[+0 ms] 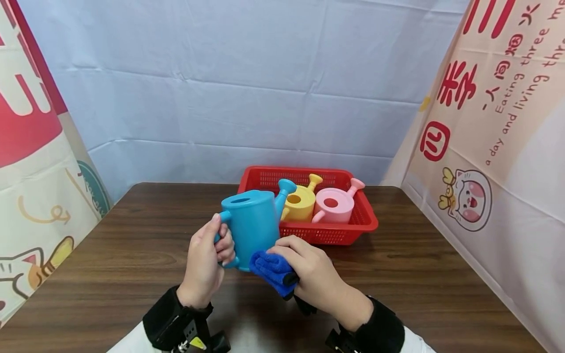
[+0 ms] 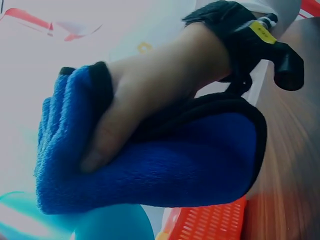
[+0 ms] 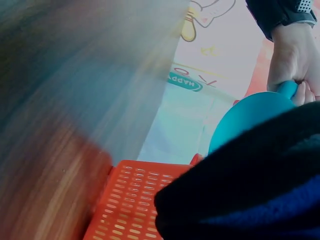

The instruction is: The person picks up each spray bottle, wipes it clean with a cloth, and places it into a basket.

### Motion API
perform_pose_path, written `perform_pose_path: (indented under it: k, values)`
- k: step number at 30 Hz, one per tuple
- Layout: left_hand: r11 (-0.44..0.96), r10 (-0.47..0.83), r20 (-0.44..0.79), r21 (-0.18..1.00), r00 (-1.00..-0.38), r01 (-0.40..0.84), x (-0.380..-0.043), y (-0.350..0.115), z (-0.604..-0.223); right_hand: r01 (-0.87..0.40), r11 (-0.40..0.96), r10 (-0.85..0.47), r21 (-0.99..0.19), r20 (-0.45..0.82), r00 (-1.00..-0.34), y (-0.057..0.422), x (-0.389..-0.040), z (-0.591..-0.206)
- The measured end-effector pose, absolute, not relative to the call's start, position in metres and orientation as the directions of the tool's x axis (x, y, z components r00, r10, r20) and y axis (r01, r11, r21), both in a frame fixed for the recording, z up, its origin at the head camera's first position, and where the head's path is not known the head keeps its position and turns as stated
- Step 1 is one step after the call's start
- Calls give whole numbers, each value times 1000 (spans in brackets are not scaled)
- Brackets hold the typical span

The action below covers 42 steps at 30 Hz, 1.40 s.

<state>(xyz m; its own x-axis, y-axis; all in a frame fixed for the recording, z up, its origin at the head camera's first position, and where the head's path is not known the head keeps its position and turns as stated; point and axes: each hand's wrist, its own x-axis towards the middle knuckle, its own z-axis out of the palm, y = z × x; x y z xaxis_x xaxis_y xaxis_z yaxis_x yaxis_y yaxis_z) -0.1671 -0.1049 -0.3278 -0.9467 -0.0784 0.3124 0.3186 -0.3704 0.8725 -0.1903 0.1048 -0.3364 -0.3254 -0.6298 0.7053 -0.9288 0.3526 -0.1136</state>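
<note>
Wiping probably underway mid-frame: left hand (image 1: 206, 257) gripping blue can (image 1: 252, 230), right hand (image 1: 314, 272) clutching cloth (image 1: 270, 268); yellow can (image 1: 300, 213), pink can (image 1: 337, 212) right of center, wiped or not, can't tell.

The site is a curtained tabletop work booth, room type indeterminate, as indicated by a wood-grain table (image 1: 132, 255) bounded by a creased pale-blue backdrop (image 1: 247, 98) and printed cartoon side curtains (image 1: 521, 186).

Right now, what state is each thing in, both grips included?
Red basket: uncovered, occupied
Yellow watering can: unheld, in basket
Pink watering can: unheld, in basket
Blue watering can: held by handle
Blue cloth: folded, held
Left grip: holding blue can's handle
Right grip: holding cloth
</note>
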Motion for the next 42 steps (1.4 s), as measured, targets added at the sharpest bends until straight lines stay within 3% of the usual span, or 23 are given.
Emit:
perform_pose_path:
  k: [10, 18, 24, 32, 42]
  values:
    - [-392, -14, 282, 881, -959, 265, -166, -106, -332, -946, 296, -613, -131, 734, -293, 108, -196, -330]
    - [-350, 122, 308, 903, -944, 249, -161, -103, -338, -928, 348, -464, -135, 835, -296, 112, -203, -312]
    - [-352, 155, 305, 906, -939, 236, -161, -103, -340, -913, 383, -393, -141, 869, -300, 112, -206, -310]
    - [-407, 122, 238, 898, -964, 170, -163, -111, -339, -932, 309, -504, -190, 798, -330, 112, -201, -327]
    - [-521, 88, 256, 836, -963, 174, -164, -120, -336, -953, 289, -636, -95, 725, -265, 112, -195, -340]
